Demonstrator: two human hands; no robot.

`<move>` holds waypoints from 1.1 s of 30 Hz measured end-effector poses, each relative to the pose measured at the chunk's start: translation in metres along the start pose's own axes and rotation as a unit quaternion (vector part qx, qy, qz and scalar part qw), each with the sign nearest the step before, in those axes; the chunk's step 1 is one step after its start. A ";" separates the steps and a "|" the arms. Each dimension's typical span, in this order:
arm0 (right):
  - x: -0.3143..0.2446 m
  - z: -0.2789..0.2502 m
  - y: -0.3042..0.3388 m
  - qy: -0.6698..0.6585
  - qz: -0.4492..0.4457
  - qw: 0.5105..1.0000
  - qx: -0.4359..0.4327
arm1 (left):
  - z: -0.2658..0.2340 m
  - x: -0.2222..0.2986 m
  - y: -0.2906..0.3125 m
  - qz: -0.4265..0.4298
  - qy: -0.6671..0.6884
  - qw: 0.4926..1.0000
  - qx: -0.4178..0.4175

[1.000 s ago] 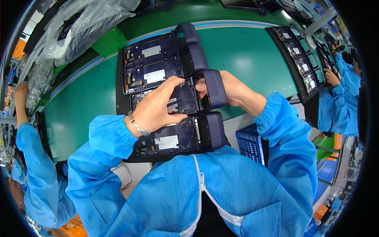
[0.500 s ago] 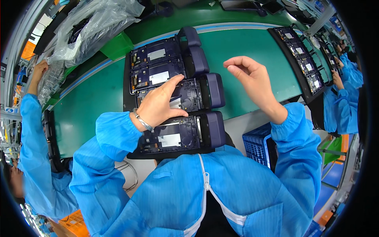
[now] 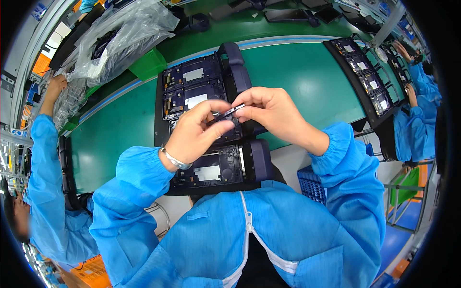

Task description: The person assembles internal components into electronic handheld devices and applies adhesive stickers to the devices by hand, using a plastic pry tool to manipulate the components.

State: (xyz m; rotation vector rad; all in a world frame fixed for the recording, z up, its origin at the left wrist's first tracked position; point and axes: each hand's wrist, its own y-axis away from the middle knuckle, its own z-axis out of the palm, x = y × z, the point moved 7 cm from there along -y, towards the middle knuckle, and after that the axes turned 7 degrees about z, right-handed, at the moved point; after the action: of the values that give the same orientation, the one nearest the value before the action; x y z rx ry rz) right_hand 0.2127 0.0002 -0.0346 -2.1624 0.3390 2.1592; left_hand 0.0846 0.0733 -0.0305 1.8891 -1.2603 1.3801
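Between my two hands is a small dark strip-shaped part (image 3: 232,112) with a pale, shiny face. My right hand (image 3: 272,113) pinches its right end between thumb and fingertips. The fingers and thumb of my left hand (image 3: 194,133), with a bracelet at the wrist, close round its other end. Both hands are over a row of dark blue device housings with raised block-like ends. The nearest housing (image 3: 230,168) shows its inside and a silvery plate. Farther off lie two more housings, a middle one (image 3: 204,91) and a far one (image 3: 204,72). Another, under my hands, is mostly hidden.
The housings rest on a black tray (image 3: 160,103) on a green bench (image 3: 297,72). Another tray of housings (image 3: 367,79) stands at right. Clear plastic wrap (image 3: 129,33) and a green bin (image 3: 149,65) are at upper left. Co-workers' hands, one at left (image 3: 57,85), are on both sides.
My right hand has moved left and met my left hand, and its fingers now grip the strip. My left hand has lifted slightly and curled in. The tray's far end has shifted slightly in view.
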 end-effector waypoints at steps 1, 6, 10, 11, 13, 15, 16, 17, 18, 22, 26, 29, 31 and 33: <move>-0.001 -0.001 0.001 0.001 -0.001 1.000 -0.001 | -0.001 -0.002 0.003 -0.048 0.068 0.996 0.012; -0.001 -0.001 0.001 -0.009 -0.028 1.000 0.008 | -0.006 -0.016 0.006 -0.102 0.142 0.984 0.018; 0.000 -0.002 0.004 -0.028 -0.020 0.999 -0.002 | -0.002 -0.017 0.011 -0.159 0.192 0.968 0.041; 0.001 -0.001 0.006 -0.057 -0.003 0.998 -0.011 | -0.002 -0.014 0.012 -0.147 0.200 0.967 0.050; 0.000 -0.002 0.010 -0.087 0.017 0.996 -0.019 | -0.003 -0.013 0.013 -0.137 0.210 0.966 0.057; 0.006 -0.001 0.015 -0.220 0.093 0.970 -0.045 | -0.014 0.008 0.010 0.016 0.101 0.991 0.084; 0.006 0.004 0.018 -0.225 0.155 0.960 -0.065 | -0.019 0.024 0.007 0.106 0.002 0.991 0.085; 0.002 0.004 0.019 -0.227 0.159 0.958 -0.066 | -0.020 0.044 0.003 0.191 -0.107 0.974 0.059; -0.001 0.013 0.023 -0.237 0.197 0.943 -0.123 | -0.019 0.053 0.000 0.228 -0.133 0.963 0.049; 0.002 0.021 0.033 -0.216 0.236 0.930 -0.180 | -0.003 0.080 0.000 0.361 -0.229 0.903 -0.032; 0.010 -0.009 0.047 -0.105 0.210 0.968 -0.086 | -0.015 0.070 0.010 0.251 -0.160 0.955 0.013; 0.031 -0.055 0.069 -0.097 0.155 0.983 0.019 | -0.018 0.057 0.041 0.156 -0.197 0.966 -0.057; 0.047 -0.060 0.079 -0.142 0.155 0.976 0.062 | -0.001 0.045 0.063 0.183 -0.255 0.943 -0.106; 0.073 -0.047 0.089 -0.182 0.250 0.949 0.065 | 0.017 0.033 0.075 0.146 -0.305 0.928 -0.154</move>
State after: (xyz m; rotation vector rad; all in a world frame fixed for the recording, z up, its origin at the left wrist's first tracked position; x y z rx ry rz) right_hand 0.2397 -0.1037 -0.0966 -1.6844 1.0584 2.6299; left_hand 0.0295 0.0121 -0.0165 2.0235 -1.9902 0.6505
